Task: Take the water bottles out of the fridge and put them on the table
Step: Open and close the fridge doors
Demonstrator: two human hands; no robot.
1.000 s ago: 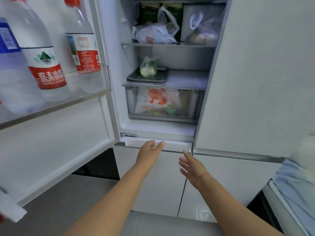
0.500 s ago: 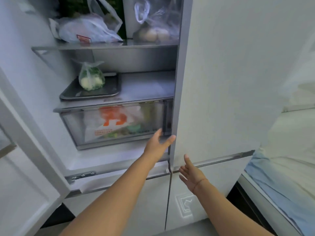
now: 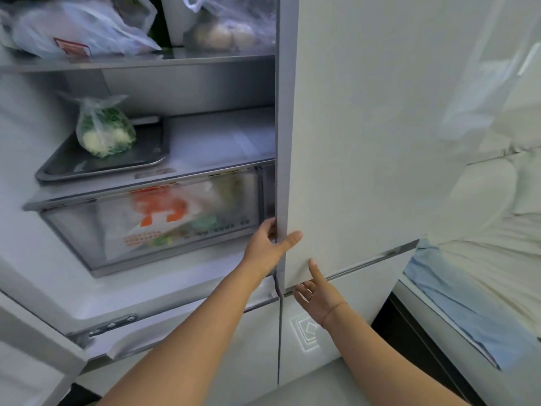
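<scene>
Fridge door (image 3: pixel 380 127) gripped by left hand (image 3: pixel 268 247), right hand (image 3: pixel 317 291) beneath.

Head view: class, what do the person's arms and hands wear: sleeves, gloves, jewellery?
No sleeves or gloves show on either arm. The left hand wears nothing visible. The right hand has a thin cord-like bracelet at the wrist and possibly a slim ring on one finger.

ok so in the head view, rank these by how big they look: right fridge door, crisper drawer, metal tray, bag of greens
1. right fridge door
2. crisper drawer
3. metal tray
4. bag of greens
None look alike.
</scene>
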